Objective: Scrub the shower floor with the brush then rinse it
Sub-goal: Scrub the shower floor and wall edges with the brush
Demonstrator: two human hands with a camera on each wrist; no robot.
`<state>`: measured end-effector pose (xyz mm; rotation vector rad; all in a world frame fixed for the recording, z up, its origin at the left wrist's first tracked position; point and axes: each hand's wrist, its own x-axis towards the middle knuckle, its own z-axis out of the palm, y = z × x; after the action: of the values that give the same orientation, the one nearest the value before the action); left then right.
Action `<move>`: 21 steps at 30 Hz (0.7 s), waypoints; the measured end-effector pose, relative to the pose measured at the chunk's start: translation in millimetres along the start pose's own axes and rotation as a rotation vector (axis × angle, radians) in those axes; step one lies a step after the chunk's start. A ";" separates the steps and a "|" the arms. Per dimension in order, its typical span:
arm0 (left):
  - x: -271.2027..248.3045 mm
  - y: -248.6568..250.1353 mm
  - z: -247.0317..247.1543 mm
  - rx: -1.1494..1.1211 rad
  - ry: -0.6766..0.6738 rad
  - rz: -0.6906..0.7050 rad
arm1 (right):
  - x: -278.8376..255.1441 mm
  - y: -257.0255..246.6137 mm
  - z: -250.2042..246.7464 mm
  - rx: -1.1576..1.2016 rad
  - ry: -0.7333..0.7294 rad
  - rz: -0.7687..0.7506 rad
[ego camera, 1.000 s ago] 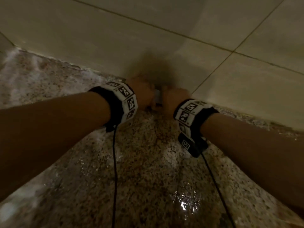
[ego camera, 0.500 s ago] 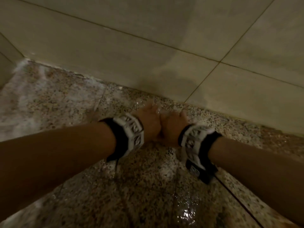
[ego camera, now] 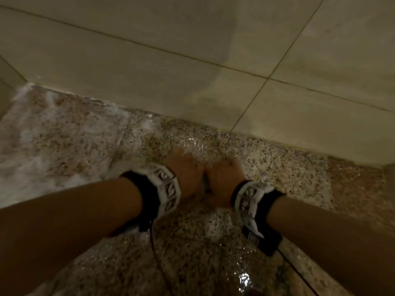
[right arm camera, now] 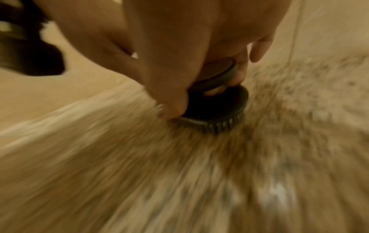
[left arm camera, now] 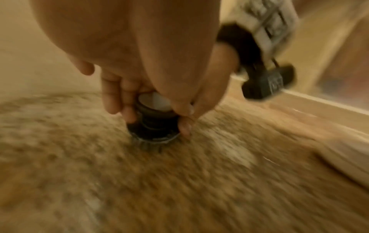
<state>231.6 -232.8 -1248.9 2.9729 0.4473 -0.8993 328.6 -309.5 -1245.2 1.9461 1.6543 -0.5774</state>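
A small round dark brush (left arm camera: 154,126) with a pale top stands bristles-down on the wet speckled shower floor (ego camera: 192,263). Both hands grip it from either side. My left hand (ego camera: 186,174) and right hand (ego camera: 224,180) sit pressed together in the head view and hide the brush there. In the right wrist view the brush (right arm camera: 217,107) shows its dark disc and short bristles under curled fingers (right arm camera: 169,100). In the left wrist view the left fingers (left arm camera: 117,97) wrap its neck. Both wrist views are motion-blurred.
A beige tiled wall (ego camera: 149,71) rises just beyond the hands. White soap foam (ego camera: 42,146) covers the floor at the left, up to the corner. Water glints on the floor (ego camera: 243,278) near the bottom. Thin black wrist cables (ego camera: 156,253) hang over the floor.
Both hands with the brush have moved back from the foot of the wall toward me along the floor. A wet glistening patch now shows where they were.
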 end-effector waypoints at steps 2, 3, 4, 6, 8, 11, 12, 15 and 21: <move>16.1 -9.9 -8.3 -0.028 -0.036 -0.057 | 12.7 3.7 -9.6 0.003 0.001 0.057; 20.7 -11.0 -12.9 -0.022 -0.076 -0.093 | 17.1 3.0 -12.8 0.001 -0.021 0.047; 21.1 -8.3 -8.3 -0.034 -0.114 -0.100 | 14.0 -1.6 -13.1 -0.001 -0.050 0.002; -1.4 6.7 6.3 -0.020 -0.070 -0.042 | -7.0 -16.7 5.6 0.044 -0.076 -0.123; -28.8 18.3 18.8 -0.006 -0.075 0.047 | -27.3 -28.6 24.7 0.078 -0.091 -0.182; -19.8 0.9 4.1 0.040 -0.009 -0.014 | -3.8 -23.8 3.6 0.048 0.019 -0.049; -11.9 -5.9 -4.6 0.072 -0.039 -0.029 | 2.8 -22.5 -6.1 0.043 0.037 0.008; 2.1 -24.4 -2.3 0.195 -0.131 0.043 | -0.5 -37.2 -8.1 0.069 -0.017 -0.056; -20.5 -27.9 39.4 0.065 -0.029 -0.025 | -9.0 -56.2 -7.3 0.073 -0.008 -0.107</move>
<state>186.3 -215.0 -1268.5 3.0142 0.4638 -0.9764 271.7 -305.0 -1240.3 1.9115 1.7636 -0.6947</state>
